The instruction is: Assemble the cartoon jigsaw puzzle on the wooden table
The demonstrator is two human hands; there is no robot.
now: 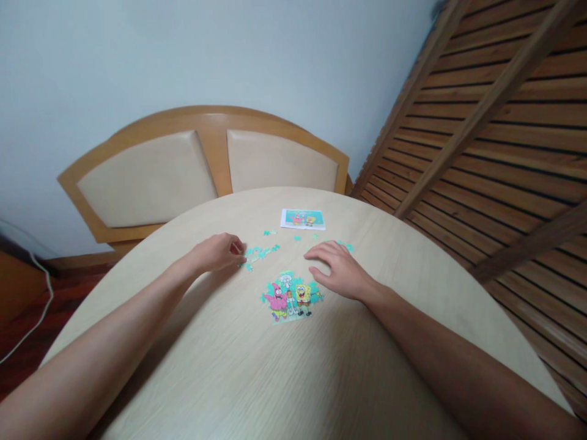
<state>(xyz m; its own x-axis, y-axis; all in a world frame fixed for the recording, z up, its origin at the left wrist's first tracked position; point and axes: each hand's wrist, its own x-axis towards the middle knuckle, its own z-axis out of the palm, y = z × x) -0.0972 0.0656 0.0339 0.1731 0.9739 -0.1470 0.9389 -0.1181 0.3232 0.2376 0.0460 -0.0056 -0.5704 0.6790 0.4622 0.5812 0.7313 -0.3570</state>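
Observation:
A partly joined jigsaw puzzle (290,299) with cartoon figures lies in the middle of the table. To its upper left is a cluster of loose teal puzzle pieces (261,253). My left hand (224,252) is at the left end of this cluster, its fingers curled and closed at the tips on a puzzle piece (240,264), mostly hidden by them. My right hand (338,269) hovers at the upper right of the joined puzzle, thumb and fingers apart, holding nothing. Partly behind it lie more loose teal pieces (348,247).
A reference picture card (303,220) lies near the far edge of the round wooden table (220,366). Single pieces (297,238) are scattered in front of it. Beyond stands a padded bench back (215,122) against the wall, with a slatted wooden panel (486,110) to the right.

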